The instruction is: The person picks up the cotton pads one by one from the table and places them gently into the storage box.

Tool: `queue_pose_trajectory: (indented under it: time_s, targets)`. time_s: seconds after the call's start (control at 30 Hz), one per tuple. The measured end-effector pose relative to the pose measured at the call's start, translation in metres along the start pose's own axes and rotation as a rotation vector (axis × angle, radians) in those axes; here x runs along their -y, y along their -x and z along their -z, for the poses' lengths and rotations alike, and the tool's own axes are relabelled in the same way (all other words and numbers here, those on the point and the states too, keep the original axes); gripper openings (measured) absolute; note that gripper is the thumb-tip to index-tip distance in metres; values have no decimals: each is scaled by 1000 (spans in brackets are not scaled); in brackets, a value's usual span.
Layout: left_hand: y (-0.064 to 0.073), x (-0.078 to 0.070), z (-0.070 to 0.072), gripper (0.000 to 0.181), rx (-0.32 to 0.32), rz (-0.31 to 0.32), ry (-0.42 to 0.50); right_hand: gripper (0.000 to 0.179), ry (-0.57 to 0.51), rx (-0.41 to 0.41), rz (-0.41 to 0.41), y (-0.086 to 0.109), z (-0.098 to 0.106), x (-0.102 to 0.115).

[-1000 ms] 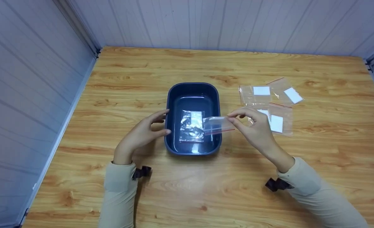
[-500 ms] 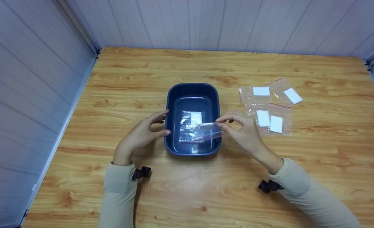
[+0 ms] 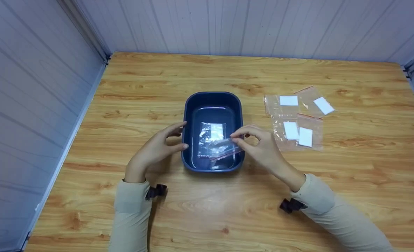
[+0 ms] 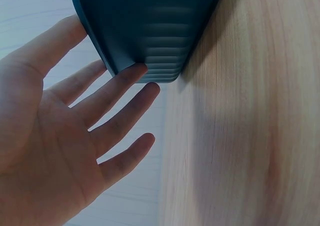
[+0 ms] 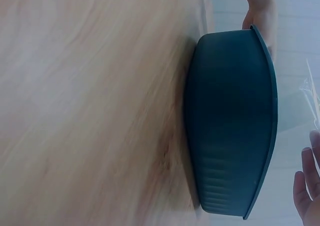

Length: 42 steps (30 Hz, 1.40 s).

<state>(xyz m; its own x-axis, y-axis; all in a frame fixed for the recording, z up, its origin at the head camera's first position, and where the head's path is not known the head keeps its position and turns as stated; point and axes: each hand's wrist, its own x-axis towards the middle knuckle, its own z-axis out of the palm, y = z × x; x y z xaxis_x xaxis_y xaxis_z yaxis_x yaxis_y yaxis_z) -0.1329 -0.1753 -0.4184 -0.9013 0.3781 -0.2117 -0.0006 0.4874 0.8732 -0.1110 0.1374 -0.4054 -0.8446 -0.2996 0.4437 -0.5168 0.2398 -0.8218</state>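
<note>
A dark blue rectangular basin (image 3: 212,99) stands on the table, long side pointing away from me. My left hand (image 3: 154,147) rests at its left rim, thumb and fingertips touching the edge with the fingers spread; the left wrist view shows the fingers (image 4: 117,93) mostly straight against the outer wall. Over the basin's right side, my right hand (image 3: 263,147) pinches a clear zip bag (image 3: 224,148) with a red seal line between thumb and index finger. Below it, on the basin floor, lies another clear zip bag (image 3: 205,134) with a white card inside, partly covered by the held one.
To the right of the basin, several clear zip bags with white cards (image 3: 305,137) lie flat and overlapping on the wooden table (image 3: 368,157). White panelled walls (image 3: 228,28) border the table at the back and on the left.
My right hand has moved left with the pinched zip bag, from the basin's right rim to over its inside. The bag now hangs lower. My left hand stays at the rim.
</note>
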Motion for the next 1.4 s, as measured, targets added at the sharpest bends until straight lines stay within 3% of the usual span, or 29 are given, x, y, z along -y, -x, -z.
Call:
queue_pose_trajectory:
  time_s: [0.43,0.77,1.03,1.27,1.4]
  targets:
    - [-1,0,0,71,2,8,5,11,-30,24,-72,-3,-16,-3]
    - [0,0,0,71,3,-25,9,7,-31,60,-69,-8,-20,25]
    - [0,0,0,72,1,-2,5,7,-6,66,-65,-9,-23,20]
    - [0,1,0,72,2,-8,11,8,6,93,-45,-5,-26,-18]
    - [-1,2,0,72,0,-15,13,8,18,105,-48,-4,-25,-18]
